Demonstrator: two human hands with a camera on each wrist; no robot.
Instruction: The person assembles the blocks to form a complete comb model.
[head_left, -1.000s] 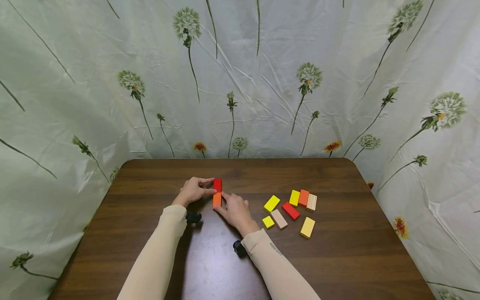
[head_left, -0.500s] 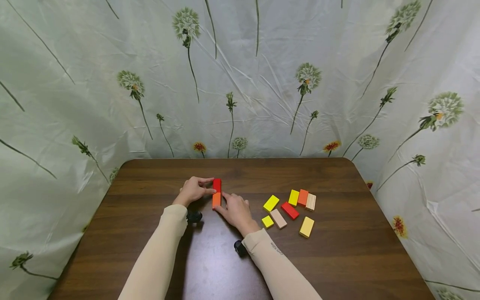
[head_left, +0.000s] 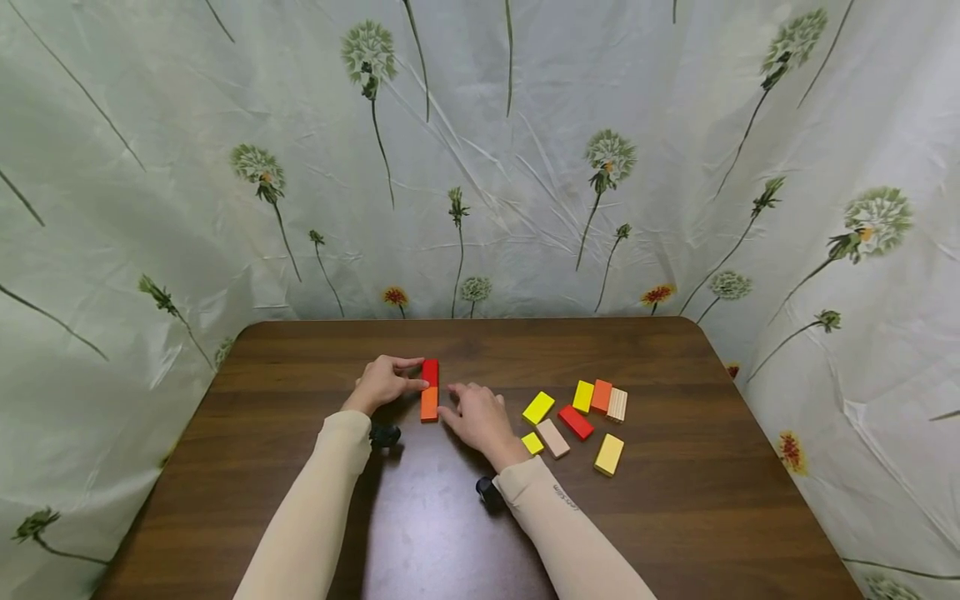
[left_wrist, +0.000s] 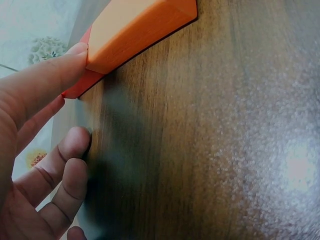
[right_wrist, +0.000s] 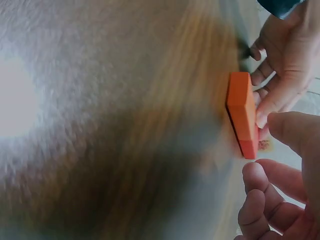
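A red block (head_left: pixel 430 372) and an orange block (head_left: pixel 429 406) lie end to end in a line on the table, the red one farther away. My left hand (head_left: pixel 381 384) is on their left side. Its straight thumb touches near the seam between them, and the index finger reaches the red block's far part. In the left wrist view, the thumb (left_wrist: pixel 55 75) lies against the seam while the other fingers hang loosely. My right hand (head_left: pixel 481 420) is just right of the orange block, apart from it, with thumb and fingers spread and nothing held.
Loose blocks lie to the right: yellow ones (head_left: pixel 538 407), another red one (head_left: pixel 576 422), a pinkish one (head_left: pixel 552 438), another orange one (head_left: pixel 602 396), a striped wooden one (head_left: pixel 617 405) and a pale yellow one (head_left: pixel 609 455). A flowered curtain (head_left: pixel 487 167) hangs behind the brown table (head_left: pixel 300 350).
My right hand has let go of the orange block's right side and drawn back slightly to the right. The left hand still touches the blocks, which have kept their line.
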